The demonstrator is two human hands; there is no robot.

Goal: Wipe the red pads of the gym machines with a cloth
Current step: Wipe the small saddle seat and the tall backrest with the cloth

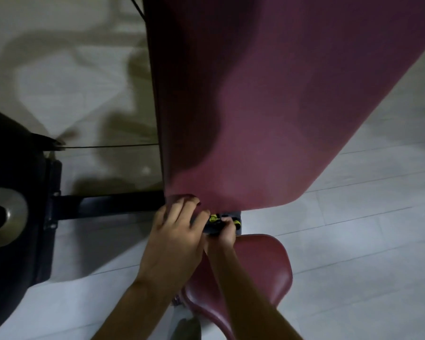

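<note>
Cloth [212, 225], half hidden by left hand [174, 231], sits in right hand [225, 232].

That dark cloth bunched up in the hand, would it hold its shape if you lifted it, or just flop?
Probably flop: the cloth is crumpled into folds inside the right hand, so it looks soft. It seems light too, since a few fingers hold it. Bunched like that, it would hardly roll or tip.
</note>
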